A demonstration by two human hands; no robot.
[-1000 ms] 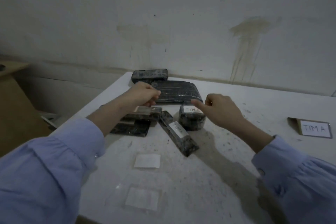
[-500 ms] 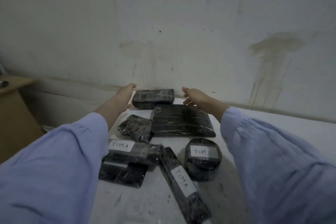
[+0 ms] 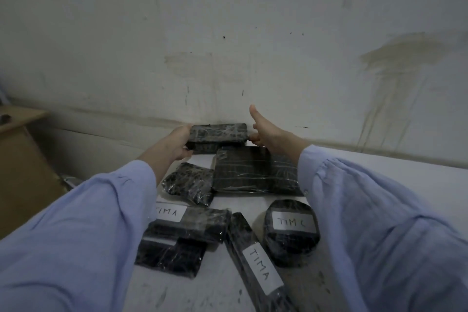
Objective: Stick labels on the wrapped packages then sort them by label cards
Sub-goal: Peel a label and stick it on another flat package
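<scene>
head view: far package (image 3: 217, 134) at back of desk (image 3: 217, 286), close by wall (image 3: 228, 33), just behind big flat package (image 3: 253, 170). left grip (image 3: 177, 144) clasps its left end, fingers wrapped round it. right grip (image 3: 266, 134) released, thumb straight up, fingertips seemingly touching package's right end; too dim to be sure. nearer: crinkled package (image 3: 190, 182), no label showing; long package (image 3: 255, 261) labelled "tima"; round package (image 3: 291, 233) labelled "tim c".
</scene>
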